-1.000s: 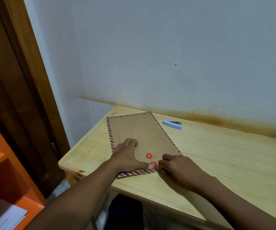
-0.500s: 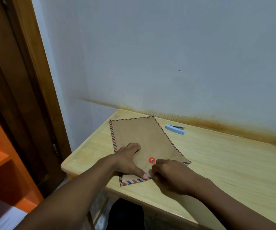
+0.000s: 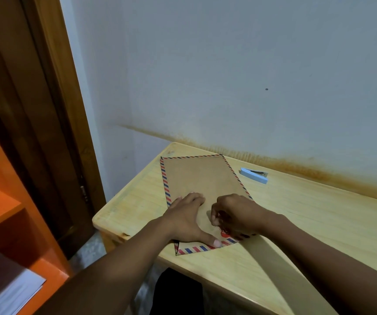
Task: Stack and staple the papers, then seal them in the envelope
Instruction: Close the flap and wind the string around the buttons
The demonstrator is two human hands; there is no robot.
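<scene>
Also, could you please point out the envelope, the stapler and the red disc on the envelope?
envelope (image 3: 201,178), head view, on its bare brown middle.
stapler (image 3: 254,176), head view, on its blue body.
red disc (image 3: 225,234), head view, on the part that shows near the striped edge.

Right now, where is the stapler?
In the head view the blue stapler lies on the table, just right of the far corner of the envelope, near the wall.

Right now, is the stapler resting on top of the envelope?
No, the blue stapler lies on the bare table, apart from the envelope, off its far right edge.
</scene>
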